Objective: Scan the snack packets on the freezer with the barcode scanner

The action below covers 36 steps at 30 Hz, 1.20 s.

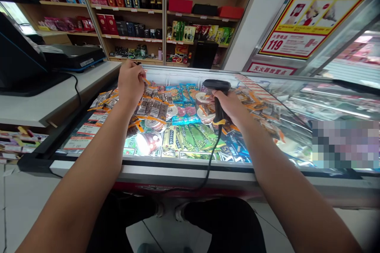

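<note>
My right hand (228, 102) is wrapped round the grip of a black barcode scanner (218, 84) with a yellow-tipped handle, held above the freezer's glass top. Its black cord hangs down over the front edge. My left hand (130, 81) is closed in a pinch near the far edge of the glass, with the orange edge of a snack packet (146, 81) showing at its fingertips. Below and beside it, several clear, orange-edged snack packets (153, 107) with barcode labels lie on the glass. More such packets (265, 111) lie to the right, partly behind my right forearm.
The chest freezer (184, 169) holds blue packs (185, 114), green packs (197, 136) and round tubs (148, 142). At left stands a counter (26, 106) with a scale (74, 56). Behind are shelves (130, 8) of bottles and boxes; a poster (314, 12) hangs at right.
</note>
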Available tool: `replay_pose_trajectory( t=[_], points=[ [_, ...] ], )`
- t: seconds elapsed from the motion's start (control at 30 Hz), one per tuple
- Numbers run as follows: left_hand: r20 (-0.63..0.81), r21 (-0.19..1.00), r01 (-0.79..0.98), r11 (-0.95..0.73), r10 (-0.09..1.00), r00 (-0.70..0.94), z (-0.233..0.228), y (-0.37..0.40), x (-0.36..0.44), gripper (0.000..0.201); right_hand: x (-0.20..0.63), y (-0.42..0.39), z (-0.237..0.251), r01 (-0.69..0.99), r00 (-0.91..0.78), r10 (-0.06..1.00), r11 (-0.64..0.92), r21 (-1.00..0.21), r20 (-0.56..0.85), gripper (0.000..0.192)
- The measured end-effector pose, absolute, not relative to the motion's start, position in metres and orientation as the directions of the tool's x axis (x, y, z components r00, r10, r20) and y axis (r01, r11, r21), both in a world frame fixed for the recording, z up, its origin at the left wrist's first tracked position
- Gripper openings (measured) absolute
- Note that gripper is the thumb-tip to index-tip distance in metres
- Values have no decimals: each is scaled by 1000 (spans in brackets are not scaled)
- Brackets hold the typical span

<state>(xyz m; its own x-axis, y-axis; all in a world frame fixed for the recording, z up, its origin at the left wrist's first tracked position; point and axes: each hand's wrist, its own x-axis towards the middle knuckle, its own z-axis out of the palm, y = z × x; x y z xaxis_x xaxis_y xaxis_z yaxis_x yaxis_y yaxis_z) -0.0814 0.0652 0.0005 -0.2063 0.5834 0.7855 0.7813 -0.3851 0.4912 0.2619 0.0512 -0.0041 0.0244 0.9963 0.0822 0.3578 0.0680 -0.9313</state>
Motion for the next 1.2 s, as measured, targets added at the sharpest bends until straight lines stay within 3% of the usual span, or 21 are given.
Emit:
replay_pose_trajectory(
  t=[0.1,0.2,0.33,0.4,0.47,0.57,0.67,0.77,0.9,1.0,1.1,1.2],
  points=[
    [682,390,899,-198,718,-138,6,52,-81,22,268,57,-10,583,30,998,27,-812,54,35],
    [522,230,973,3,844,-126,17,36,-77,25,267,57,-13,633,-91,996,66,-772,10,38],
    [224,-9,991,131,966,-126,29,15,-76,39,261,54,-17,434,-209,978,94,-896,2,32],
    [93,-111,988,112,990,-102,31,10,-76,55,256,51,-18,279,-264,964,50,-959,-27,28],
    [54,-146,988,52,998,-45,29,9,-72,71,251,48,-18,115,-336,941,-8,-993,-47,26],
    [82,-57,977,-208,974,212,20,10,-53,74,244,47,-17,-92,-395,918,-88,-992,-44,28],
    [37,129,824,-552,833,552,6,10,-22,75,245,48,-13,-245,-373,928,-128,-961,-28,31],
    [16,192,720,-667,736,677,-9,9,7,71,253,50,-6,-342,-350,934,-195,-919,-67,30],
    [66,147,733,-665,746,663,-18,13,24,48,265,50,4,-403,-345,932,-255,-879,-112,28],
    [214,240,709,-663,748,628,-17,21,22,29,267,49,9,-399,-331,938,-242,-885,-107,30],
    [458,348,718,-603,778,431,-13,32,12,31,270,47,11,-326,-332,940,-198,-924,-84,31],
    [545,449,744,-494,812,210,-10,43,-3,31,275,42,14,-191,-422,901,-192,-963,-96,27]
  ],
)
